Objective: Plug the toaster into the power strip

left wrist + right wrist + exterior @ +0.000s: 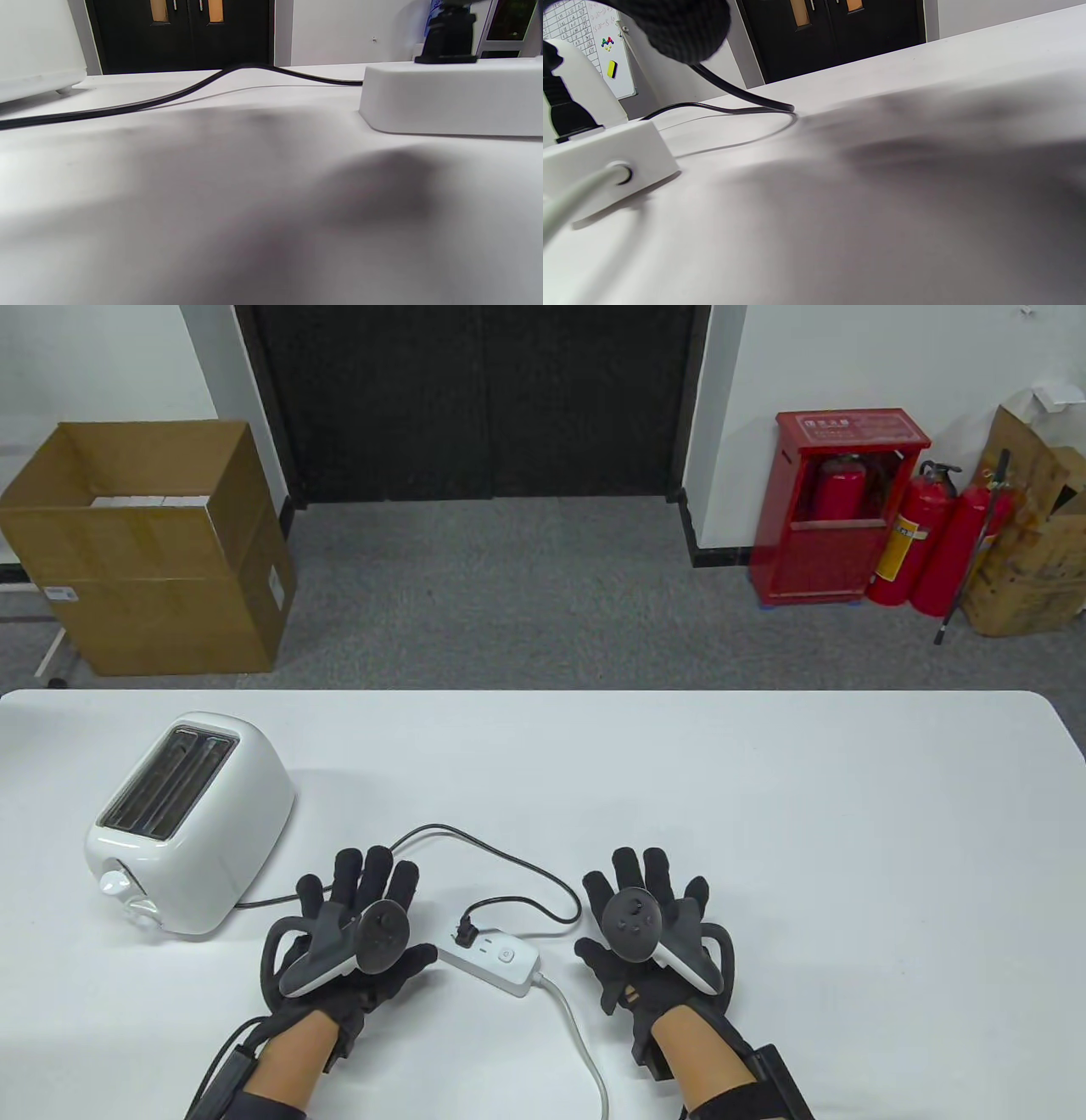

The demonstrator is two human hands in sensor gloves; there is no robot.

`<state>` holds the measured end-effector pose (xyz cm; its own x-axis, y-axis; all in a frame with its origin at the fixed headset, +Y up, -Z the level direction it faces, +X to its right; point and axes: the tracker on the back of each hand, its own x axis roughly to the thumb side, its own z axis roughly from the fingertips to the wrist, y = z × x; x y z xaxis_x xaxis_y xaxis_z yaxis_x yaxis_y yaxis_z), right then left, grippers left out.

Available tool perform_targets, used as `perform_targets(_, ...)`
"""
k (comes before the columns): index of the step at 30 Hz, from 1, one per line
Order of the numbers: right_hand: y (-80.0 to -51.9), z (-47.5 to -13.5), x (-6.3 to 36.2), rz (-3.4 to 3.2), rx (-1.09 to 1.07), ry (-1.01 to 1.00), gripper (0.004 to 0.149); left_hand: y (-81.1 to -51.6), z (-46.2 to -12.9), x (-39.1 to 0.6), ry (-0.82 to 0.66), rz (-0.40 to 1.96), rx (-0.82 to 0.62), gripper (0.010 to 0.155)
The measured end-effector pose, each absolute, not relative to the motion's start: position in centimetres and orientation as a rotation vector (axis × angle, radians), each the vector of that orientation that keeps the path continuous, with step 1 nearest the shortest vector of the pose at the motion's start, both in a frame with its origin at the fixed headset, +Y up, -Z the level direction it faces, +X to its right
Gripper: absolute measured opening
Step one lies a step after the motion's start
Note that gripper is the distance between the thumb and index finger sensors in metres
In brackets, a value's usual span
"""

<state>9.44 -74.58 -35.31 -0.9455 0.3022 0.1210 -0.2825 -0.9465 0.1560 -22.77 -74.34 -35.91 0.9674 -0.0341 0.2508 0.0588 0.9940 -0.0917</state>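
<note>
A white two-slot toaster [191,823] stands at the table's left. Its black cord [517,865] loops to a black plug [466,934] seated in the white power strip [492,959], which lies between my hands. The plug also shows in the left wrist view [449,36] on the strip [449,99], and in the right wrist view [562,110] on the strip [602,165]. My left hand [361,916] lies flat on the table left of the strip, fingers spread, holding nothing. My right hand [649,929] lies flat to the right, fingers spread, holding nothing.
The strip's white cable [581,1044] runs off the table's front edge. Beyond the white table [764,780] on the floor stand a cardboard box [153,551], a red extinguisher cabinet [836,504] and loose fire extinguishers [942,538].
</note>
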Motion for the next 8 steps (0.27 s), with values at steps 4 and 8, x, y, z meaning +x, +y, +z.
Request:
perform_targets(4,-74.72,-35.45,9.59,2.827,0.197,0.212,0.077,-74.69,-36.13,-22.76,-0.250,-0.048,-0.118,0.094)
perform_targets(8,-74.76,-35.51,9.78,2.825,0.180,0.214,0.077,-75.29,-36.55,-23.11,-0.245,-0.030,-0.148,0.094)
